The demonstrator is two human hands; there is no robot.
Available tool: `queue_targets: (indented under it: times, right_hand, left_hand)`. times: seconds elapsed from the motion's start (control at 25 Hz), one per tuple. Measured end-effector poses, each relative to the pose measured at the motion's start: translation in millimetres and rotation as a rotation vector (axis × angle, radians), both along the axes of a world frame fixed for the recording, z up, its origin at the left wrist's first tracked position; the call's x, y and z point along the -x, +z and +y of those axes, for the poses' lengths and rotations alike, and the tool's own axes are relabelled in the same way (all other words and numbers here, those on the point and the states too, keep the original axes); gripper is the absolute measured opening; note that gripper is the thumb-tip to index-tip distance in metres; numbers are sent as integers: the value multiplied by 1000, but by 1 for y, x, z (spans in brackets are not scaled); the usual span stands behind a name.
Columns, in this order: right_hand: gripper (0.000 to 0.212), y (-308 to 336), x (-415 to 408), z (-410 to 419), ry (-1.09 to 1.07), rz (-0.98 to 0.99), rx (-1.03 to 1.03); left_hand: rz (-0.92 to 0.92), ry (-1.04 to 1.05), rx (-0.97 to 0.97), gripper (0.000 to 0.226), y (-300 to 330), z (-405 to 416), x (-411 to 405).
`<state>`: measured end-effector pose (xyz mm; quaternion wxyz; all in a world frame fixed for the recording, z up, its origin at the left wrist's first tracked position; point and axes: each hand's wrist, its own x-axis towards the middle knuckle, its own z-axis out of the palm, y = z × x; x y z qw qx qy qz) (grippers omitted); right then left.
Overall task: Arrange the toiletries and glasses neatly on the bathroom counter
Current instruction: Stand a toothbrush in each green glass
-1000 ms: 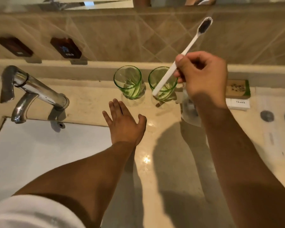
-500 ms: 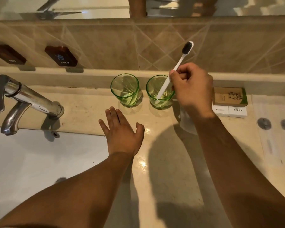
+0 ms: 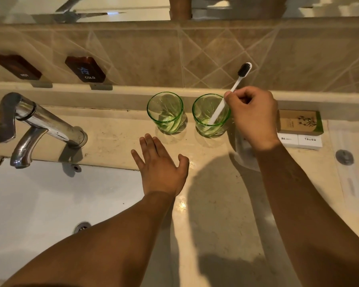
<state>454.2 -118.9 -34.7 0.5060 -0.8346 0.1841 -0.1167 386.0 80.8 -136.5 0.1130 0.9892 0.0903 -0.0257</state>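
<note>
Two green glasses stand side by side at the back of the counter [image 3: 216,204]: the left glass [image 3: 165,112] is empty, the right glass [image 3: 201,119] has a white toothbrush [image 3: 220,109] with black bristles leaning in it, handle end on the bottom. My right hand [image 3: 254,117] pinches the toothbrush handle just above the rim. My left hand [image 3: 161,168] lies flat with fingers spread on the counter in front of the left glass, holding nothing. Small toiletry boxes [image 3: 301,129] sit right of my right hand.
A chrome faucet [image 3: 35,125] overhangs the white sink [image 3: 39,199] at left. Brown HOT and COLD tags [image 3: 85,69] sit on the tiled ledge. A white paper item [image 3: 246,158] lies under my right wrist; clear packets [image 3: 348,162] lie at far right.
My right hand has lowered the toothbrush from above the counter into the right glass, until its handle end rests on the bottom. My left hand has stayed flat on the counter.
</note>
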Motion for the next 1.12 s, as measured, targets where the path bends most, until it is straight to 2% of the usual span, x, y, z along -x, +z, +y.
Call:
queue_targets:
  times: [0.84, 1.12]
  right_hand:
    - [20, -14, -4, -3, -25, 17, -27]
    - [32, -20, 24, -13, -29, 20, -38]
  left_hand:
    - [-17, -5, 8, 89, -5, 1, 1]
    - [-23, -6, 3, 89, -6, 1, -1]
